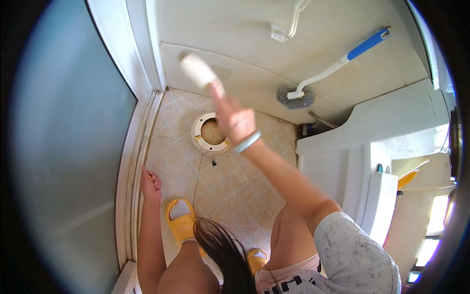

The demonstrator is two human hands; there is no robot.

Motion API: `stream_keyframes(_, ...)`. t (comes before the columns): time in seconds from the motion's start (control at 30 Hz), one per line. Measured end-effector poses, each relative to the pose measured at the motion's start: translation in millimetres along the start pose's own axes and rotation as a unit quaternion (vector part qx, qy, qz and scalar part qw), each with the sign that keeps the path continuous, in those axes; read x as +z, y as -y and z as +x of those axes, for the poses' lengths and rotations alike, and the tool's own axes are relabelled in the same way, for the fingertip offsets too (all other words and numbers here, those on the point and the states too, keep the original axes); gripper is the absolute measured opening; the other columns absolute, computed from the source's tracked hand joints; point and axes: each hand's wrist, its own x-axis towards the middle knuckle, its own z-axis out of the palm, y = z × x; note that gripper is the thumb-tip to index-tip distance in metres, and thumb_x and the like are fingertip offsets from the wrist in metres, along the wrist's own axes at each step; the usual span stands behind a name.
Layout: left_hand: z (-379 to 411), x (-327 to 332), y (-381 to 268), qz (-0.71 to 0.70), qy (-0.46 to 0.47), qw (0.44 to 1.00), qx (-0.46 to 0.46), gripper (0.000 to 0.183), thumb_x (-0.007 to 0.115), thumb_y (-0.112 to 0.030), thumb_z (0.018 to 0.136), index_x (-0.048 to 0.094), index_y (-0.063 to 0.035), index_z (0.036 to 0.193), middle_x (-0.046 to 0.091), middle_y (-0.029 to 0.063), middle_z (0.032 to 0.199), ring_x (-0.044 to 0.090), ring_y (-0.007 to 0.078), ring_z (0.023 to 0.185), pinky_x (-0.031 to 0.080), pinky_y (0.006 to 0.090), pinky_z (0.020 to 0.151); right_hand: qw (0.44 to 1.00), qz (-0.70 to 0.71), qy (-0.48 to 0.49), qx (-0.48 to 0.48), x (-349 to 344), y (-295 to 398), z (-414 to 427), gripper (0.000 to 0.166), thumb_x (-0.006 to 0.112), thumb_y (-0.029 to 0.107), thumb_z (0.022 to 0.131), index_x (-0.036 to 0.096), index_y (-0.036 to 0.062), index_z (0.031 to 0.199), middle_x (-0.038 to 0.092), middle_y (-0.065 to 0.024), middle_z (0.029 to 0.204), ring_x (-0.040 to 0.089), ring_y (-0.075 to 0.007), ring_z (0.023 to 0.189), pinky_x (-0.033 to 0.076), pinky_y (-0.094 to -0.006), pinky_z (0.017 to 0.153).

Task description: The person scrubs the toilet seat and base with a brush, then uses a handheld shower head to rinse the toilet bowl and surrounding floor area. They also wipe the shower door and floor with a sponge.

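My right hand [237,119], with a pale bangle at the wrist, grips a whitish, elongated object [198,70]. Motion blur hides what it is; it looks brush-like. It is raised towards the lower wall, and I cannot tell whether it touches. Below and partly behind that hand, a round fitting [196,132] with a white rim and a brownish hollow middle sits on the tiled floor. My left hand [150,183] is low beside the sliding door's track, fingers curled. A small yellowish spot shows between thumb and fingers; whether it is a held thing is unclear.
A blue-and-white toilet brush [323,73] hangs on the wall [235,29]. At right stands a white cabinet [326,169]. The frosted door [73,147] borders the left. Yellow slippers [181,224] are on my feet. A small dark scrap [214,163] lies on the tiles [235,191].
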Motion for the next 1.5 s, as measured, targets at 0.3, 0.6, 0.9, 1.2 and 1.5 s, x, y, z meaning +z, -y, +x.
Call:
stream_keyframes(0.3, -29.9, 15.3, 26.0, 0.053, -0.001, 0.997, -0.049, 0.043, 0.043, -0.046, 0.086, 0.036, -0.014, 0.059, 0.034, -0.0027, 0.05, 0.028, 0.0072, 0.036, 0.02, 0.0204, 0.032, 0.968, -0.018, 0.165, 0.186, 3.6, -115.8, -41.7, 0.039, 0.044, 0.001, 0.075, 0.056, 0.0158, 0.109, 0.057, -0.0227, 0.078, 0.058, -0.0354, 0.066, 0.049, -0.0408, 0.058)
stream_keyframes(0.6, -43.7, 31.7, 35.2, 0.073, 0.004, 0.995, -0.063, 0.044, 0.042, -0.047, 0.086, 0.033, -0.014, 0.058, 0.031, -0.0025, 0.05, 0.027, 0.0072, 0.036, 0.02, 0.0204, 0.032, 0.947, 0.175, 0.027, 0.267, 2.7, -77.0, 14.6, 0.03, 0.044, 0.003, 0.077, 0.061, 0.0103, 0.101, 0.057, -0.0225, 0.076, 0.058, -0.0327, 0.07, 0.046, -0.0361, 0.064)
stream_keyframes(0.9, -53.2, 10.4, 39.5, 0.098, -0.001, 0.995, -0.027, 0.039, 0.041, -0.044, 0.087, 0.04, -0.0115, 0.066, 0.036, -0.0022, 0.055, 0.03, 0.0058, 0.04, 0.022, 0.0185, 0.033, 0.96, 0.12, 0.034, 0.251, 1.5, -70.1, 42.6, 0.029, 0.043, 0.005, 0.075, 0.063, 0.0121, 0.095, 0.059, -0.0205, 0.091, 0.059, -0.0335, 0.078, 0.048, -0.0391, 0.072)
stream_keyframes(1.2, -66.0, 41.5, 40.3, 0.21, 0.063, 0.976, -0.019, 0.029, 0.049, -0.033, 0.087, 0.042, -0.0126, 0.066, 0.034, -0.0043, 0.058, 0.029, 0.0041, 0.043, 0.021, 0.0188, 0.036, 0.925, 0.266, 0.156, 0.22, -23.6, -53.4, -58.2, 0.034, 0.05, 0.006, 0.079, 0.057, 0.0189, 0.109, 0.057, -0.0222, 0.093, 0.056, -0.0363, 0.071, 0.047, -0.0394, 0.067)
stream_keyframes(1.5, -64.3, 35.2, 50.0, 0.206, 0.054, 0.975, -0.057, 0.024, 0.053, -0.021, 0.082, 0.039, -0.0156, 0.063, 0.032, -0.0051, 0.057, 0.028, 0.005, 0.045, 0.022, 0.0208, 0.038, 0.855, 0.151, -0.284, 0.406, -157.5, -89.9, -83.6, 0.051, 0.048, 0.006, 0.085, 0.027, 0.0033, 0.131, 0.046, 0.0022, 0.067, 0.033, -0.0036, 0.053, 0.032, -0.0175, 0.047)
